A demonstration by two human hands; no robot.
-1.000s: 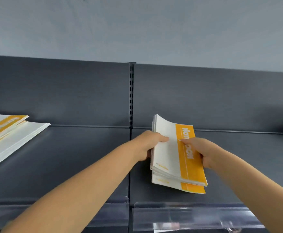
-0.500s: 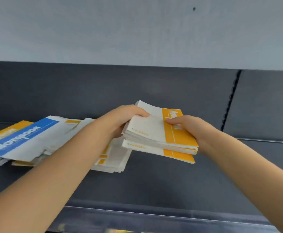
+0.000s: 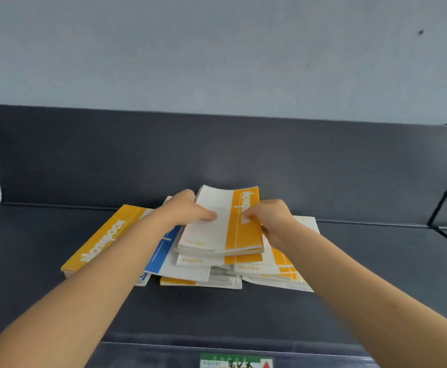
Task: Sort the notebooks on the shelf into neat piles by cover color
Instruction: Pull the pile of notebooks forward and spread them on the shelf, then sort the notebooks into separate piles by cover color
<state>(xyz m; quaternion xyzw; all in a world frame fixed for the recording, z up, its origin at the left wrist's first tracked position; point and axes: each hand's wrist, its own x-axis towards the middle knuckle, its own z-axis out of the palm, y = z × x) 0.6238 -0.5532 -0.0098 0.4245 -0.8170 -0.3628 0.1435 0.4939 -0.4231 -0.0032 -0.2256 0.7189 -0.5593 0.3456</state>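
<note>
Stack of white-and-orange paper notebooks (image 3: 221,224) is sitting between both hands, over the messy mixed pile (image 3: 278,272) mid-shelf. Left hand (image 3: 187,208) and right hand (image 3: 272,216) are pinching its sides, fingers closed. Next (judging): squaring edges, then pulling out the blue-striped notebook (image 3: 161,253).

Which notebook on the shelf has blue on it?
The blue-striped notebook, half hidden under the left hand and its forearm. Every other visible stripe is orange, including the stack both hands hold.
</note>
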